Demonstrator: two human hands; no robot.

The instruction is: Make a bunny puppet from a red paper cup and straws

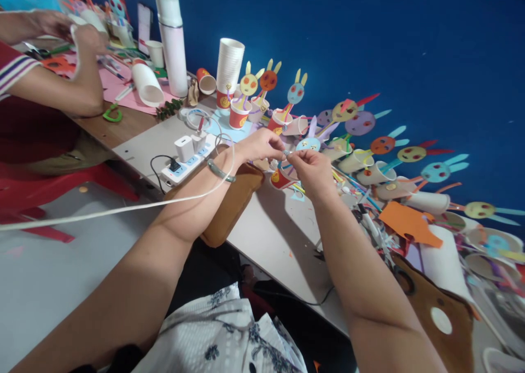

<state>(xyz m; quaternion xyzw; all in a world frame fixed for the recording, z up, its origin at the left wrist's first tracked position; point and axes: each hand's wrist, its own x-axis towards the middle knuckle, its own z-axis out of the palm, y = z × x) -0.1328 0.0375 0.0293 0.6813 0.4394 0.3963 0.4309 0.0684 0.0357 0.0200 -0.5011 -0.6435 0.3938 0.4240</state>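
My left hand [262, 145], with a green bangle [221, 171] on its wrist, is closed in a pinch. My right hand [310, 168] pinches from the other side, and the fingertips of both nearly meet. Between them shows a small pale piece [286, 152], too tiny to name. Just behind the hands stands a light blue paper rabbit face [308, 144] with purple ears. Below the fingers is a red paper cup [280, 180], partly covered by them.
Paper-cup rabbits, one with an orange face [268, 80], line the blue wall. A power strip [191, 162] and a brown pouch [233, 206] lie near my left forearm, crossed by a white cable [123, 211]. At left, another person's hand [91, 38] works beside a white thermos [174, 50].
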